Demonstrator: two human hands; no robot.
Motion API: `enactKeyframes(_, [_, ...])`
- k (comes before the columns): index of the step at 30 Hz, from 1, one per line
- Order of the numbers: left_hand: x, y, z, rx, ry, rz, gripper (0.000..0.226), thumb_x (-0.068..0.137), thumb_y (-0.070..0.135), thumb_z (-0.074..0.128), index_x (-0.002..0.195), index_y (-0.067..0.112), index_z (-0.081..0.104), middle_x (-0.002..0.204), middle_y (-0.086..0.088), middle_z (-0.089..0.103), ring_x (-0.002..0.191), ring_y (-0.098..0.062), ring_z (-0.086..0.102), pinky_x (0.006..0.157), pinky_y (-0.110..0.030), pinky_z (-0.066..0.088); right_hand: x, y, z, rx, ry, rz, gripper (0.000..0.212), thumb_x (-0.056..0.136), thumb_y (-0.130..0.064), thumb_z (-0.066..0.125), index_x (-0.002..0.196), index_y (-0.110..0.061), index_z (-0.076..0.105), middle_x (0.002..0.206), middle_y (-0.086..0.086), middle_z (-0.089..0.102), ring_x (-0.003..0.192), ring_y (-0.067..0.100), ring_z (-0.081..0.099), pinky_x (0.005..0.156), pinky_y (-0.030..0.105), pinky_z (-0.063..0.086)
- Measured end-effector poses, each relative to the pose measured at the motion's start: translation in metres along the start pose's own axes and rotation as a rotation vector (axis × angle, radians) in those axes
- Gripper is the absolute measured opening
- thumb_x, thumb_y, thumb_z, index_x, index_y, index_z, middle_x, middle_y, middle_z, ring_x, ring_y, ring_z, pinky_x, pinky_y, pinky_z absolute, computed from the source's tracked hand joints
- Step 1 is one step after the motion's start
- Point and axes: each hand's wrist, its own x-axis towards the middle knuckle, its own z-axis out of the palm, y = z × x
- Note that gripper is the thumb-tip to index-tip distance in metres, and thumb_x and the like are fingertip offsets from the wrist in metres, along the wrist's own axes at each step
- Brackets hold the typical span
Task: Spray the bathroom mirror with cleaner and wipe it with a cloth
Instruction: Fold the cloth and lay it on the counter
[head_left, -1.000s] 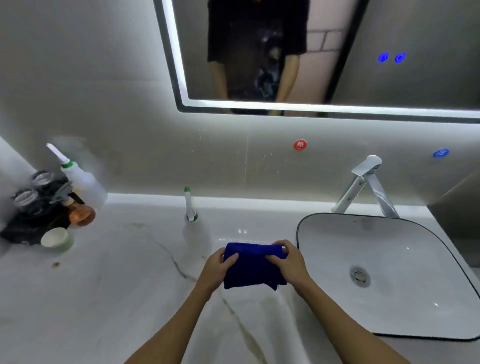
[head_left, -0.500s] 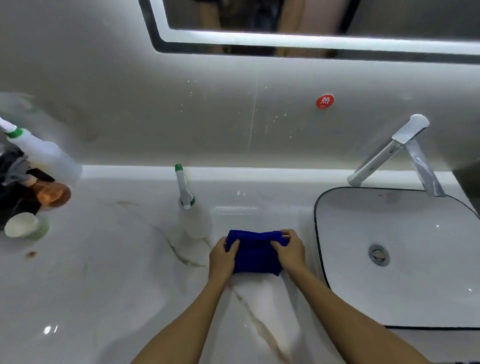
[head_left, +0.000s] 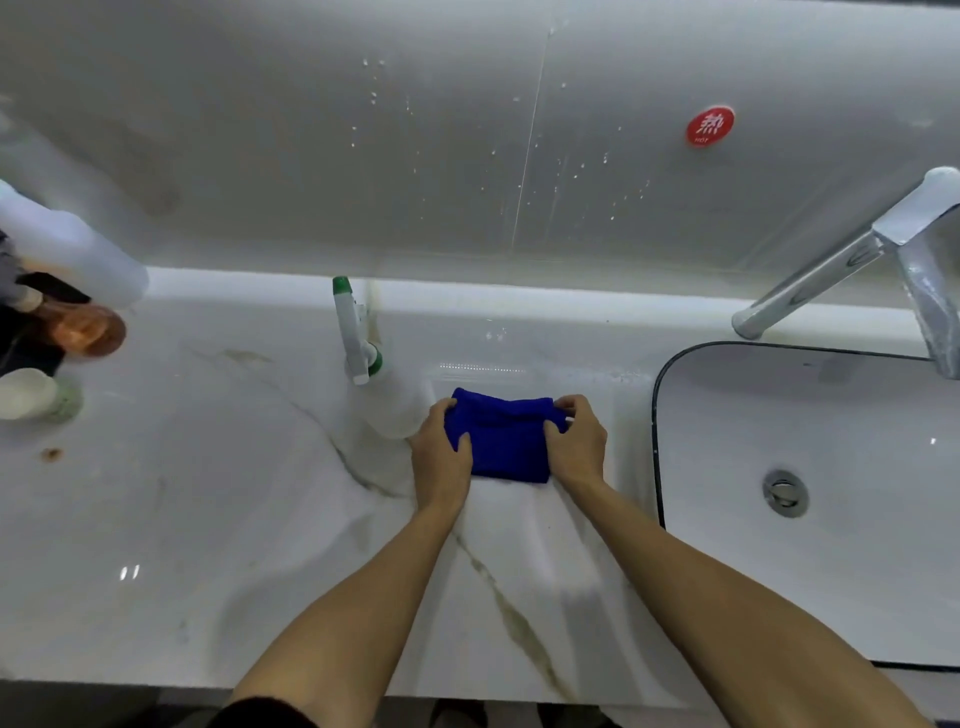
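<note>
White marble bench (head_left: 208, 519) ran beneath a droplet-flecked wall, with a basin (head_left: 831, 571) at the right. Left hand (head_left: 441, 457) and right hand (head_left: 576, 441) each pinched an end of the folded blue cloth (head_left: 504, 441), their grip pressing it on the bench. A white spray bottle (head_left: 374, 374) stood touching the left hand.

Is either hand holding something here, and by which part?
Both are. The left hand grips the left edge of the folded blue cloth and the right hand grips its right edge, low over the countertop.
</note>
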Motion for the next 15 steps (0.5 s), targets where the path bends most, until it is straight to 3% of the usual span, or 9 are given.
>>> enactKeyframes(4, [0.0,-0.005,-0.002,0.102,-0.006,0.003,0.049,0.093,0.009,0.059,0.14,0.016,0.049,0.132,-0.004,0.056,0.118,-0.019,0.053,0.101,-0.024,0.04,0.007,0.001,-0.001,0.004,0.008,0.014,0.025,0.095,0.0,0.057,0.118,-0.009,0.062,0.113,0.002,0.064,0.099,0.015,0.057,0.083,0.024,0.048])
enactKeyframes(11, [-0.001,-0.006,-0.011,0.161,-0.025,0.133,0.037,0.095,0.005,0.055,0.13,0.014,0.061,0.131,-0.003,0.058,0.116,-0.016,0.056,0.098,-0.017,0.04,0.009,-0.001,-0.006,-0.095,-0.046,-0.023,0.032,0.097,-0.002,0.054,0.128,-0.008,0.058,0.125,0.009,0.064,0.102,0.017,0.057,0.086,0.026,0.049])
enactKeyframes(13, [-0.008,-0.005,-0.017,0.112,0.024,0.176,0.027,0.094,0.006,0.059,0.117,0.014,0.068,0.121,-0.001,0.064,0.106,-0.016,0.062,0.093,-0.021,0.049,0.003,-0.001,-0.008,-0.099,-0.046,-0.053,0.035,0.098,-0.004,0.052,0.132,-0.01,0.055,0.127,0.008,0.063,0.106,0.021,0.06,0.086,0.029,0.052])
enactKeyframes(15, [-0.02,-0.008,-0.029,0.04,0.069,0.258,0.013,0.092,0.011,0.064,0.102,0.016,0.07,0.099,0.003,0.069,0.085,-0.014,0.066,0.076,-0.025,0.057,-0.005,0.0,-0.01,-0.093,-0.031,-0.1,0.033,0.098,-0.006,0.051,0.131,-0.011,0.056,0.123,0.008,0.065,0.101,0.017,0.059,0.084,0.031,0.055])
